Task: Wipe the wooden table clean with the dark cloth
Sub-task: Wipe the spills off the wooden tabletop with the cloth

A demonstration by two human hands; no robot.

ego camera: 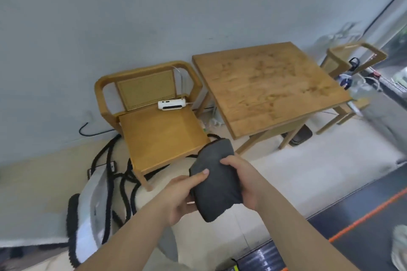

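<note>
Two bare hands reach forward from the bottom of the view and hold a folded dark cloth point(214, 179) between them, in the air above the floor. The left hand point(184, 197) grips the cloth's left edge, thumb lying across its top face and fingers curled beneath. The right hand point(241, 179) closes around the right edge, fingers wrapped over it. The cloth is a thick, dark grey oblong, tilted so its far end points up and away from the person. Beyond the hands, up and to the right, stands the wooden table point(269, 88), well apart from the cloth; its square top is bare and shows darker blotchy marks across the grain. Its near corner points toward the hands, with pale open floor point(297, 167) between. To the left of the table, just beside it, sits a wooden armchair point(154, 114) against a grey wall point(132, 17), with a small white device point(171, 104) at the back of its seat. A second wooden chair point(354, 57) stands past the table's far right corner. Black cords point(116, 180) lie tangled on the floor by the armchair's legs, left of the hands.
</note>
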